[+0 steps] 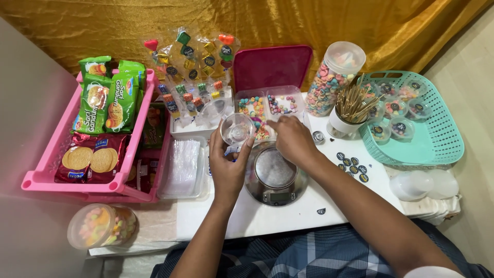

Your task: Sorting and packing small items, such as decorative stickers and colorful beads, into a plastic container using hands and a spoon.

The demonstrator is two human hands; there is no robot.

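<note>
Clear plastic describes the small round cup [237,128] observed in the left hand [228,167], whose grip is closed around the cup's rim and wall, holding it upright above the tabletop [288,216], just left of the tray of sweets [267,108]. The right hand [294,140] reaches into the near edge of that divided clear tray, fingers bunched over the coloured candies; whether the grip is pinching a candy cannot be told from this view. Directly near both hands sits a round steel kitchen scale [275,177] with a small display at its near edge, its pan bare. Behind the tray stands a dark pink lid [271,67], propped upright against the golden cloth [257,25]. To the right of the tray stand a tall clear jar of candy rings [332,77] and a white cup of wooden sticks [350,110]. Further right, a teal basket [437,139] contains several filled, lidded cups. Round dark stickers [352,166] lie on the tabletop near the right forearm. At the left, a pink crate [49,172] holds packets of biscuits, with a stack of clear bags [183,166] just beside it. A lidded tub of sweets [100,225] sits at the near left.
</note>
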